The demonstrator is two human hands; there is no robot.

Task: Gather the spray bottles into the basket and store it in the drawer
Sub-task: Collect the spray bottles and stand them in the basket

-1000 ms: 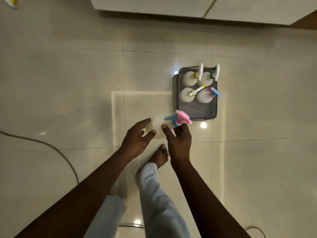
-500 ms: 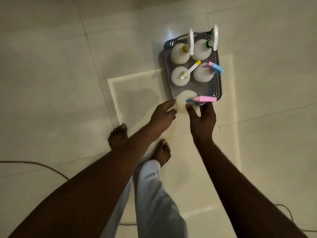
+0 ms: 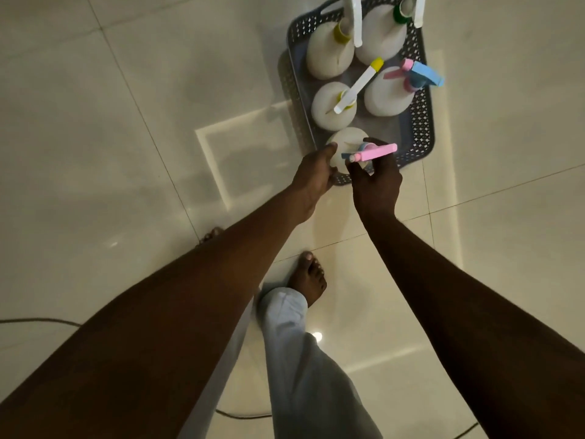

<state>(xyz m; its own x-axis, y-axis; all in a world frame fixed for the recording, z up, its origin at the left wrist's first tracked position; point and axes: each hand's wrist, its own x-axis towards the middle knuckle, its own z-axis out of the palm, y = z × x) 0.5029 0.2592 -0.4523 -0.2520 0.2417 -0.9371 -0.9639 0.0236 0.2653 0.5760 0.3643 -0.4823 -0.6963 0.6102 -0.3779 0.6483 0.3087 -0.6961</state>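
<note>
A grey perforated basket stands on the tiled floor at the upper right. Several white spray bottles stand upright in it, among them one with a yellow-tipped nozzle and one with a blue and pink trigger. A white bottle with a pink trigger head is at the basket's near left corner. My left hand holds that bottle's left side. My right hand grips it just under the pink trigger. The bottle's base is hidden by my hands.
My bare feet and a pale trouser leg are below the hands. A dark cable lies on the floor at the left and another near the bottom. Glossy tiles surround the basket.
Both hands carried the pink-trigger bottle from the floor in front of the basket up into the basket's near left corner. The view moved closer to the basket.
</note>
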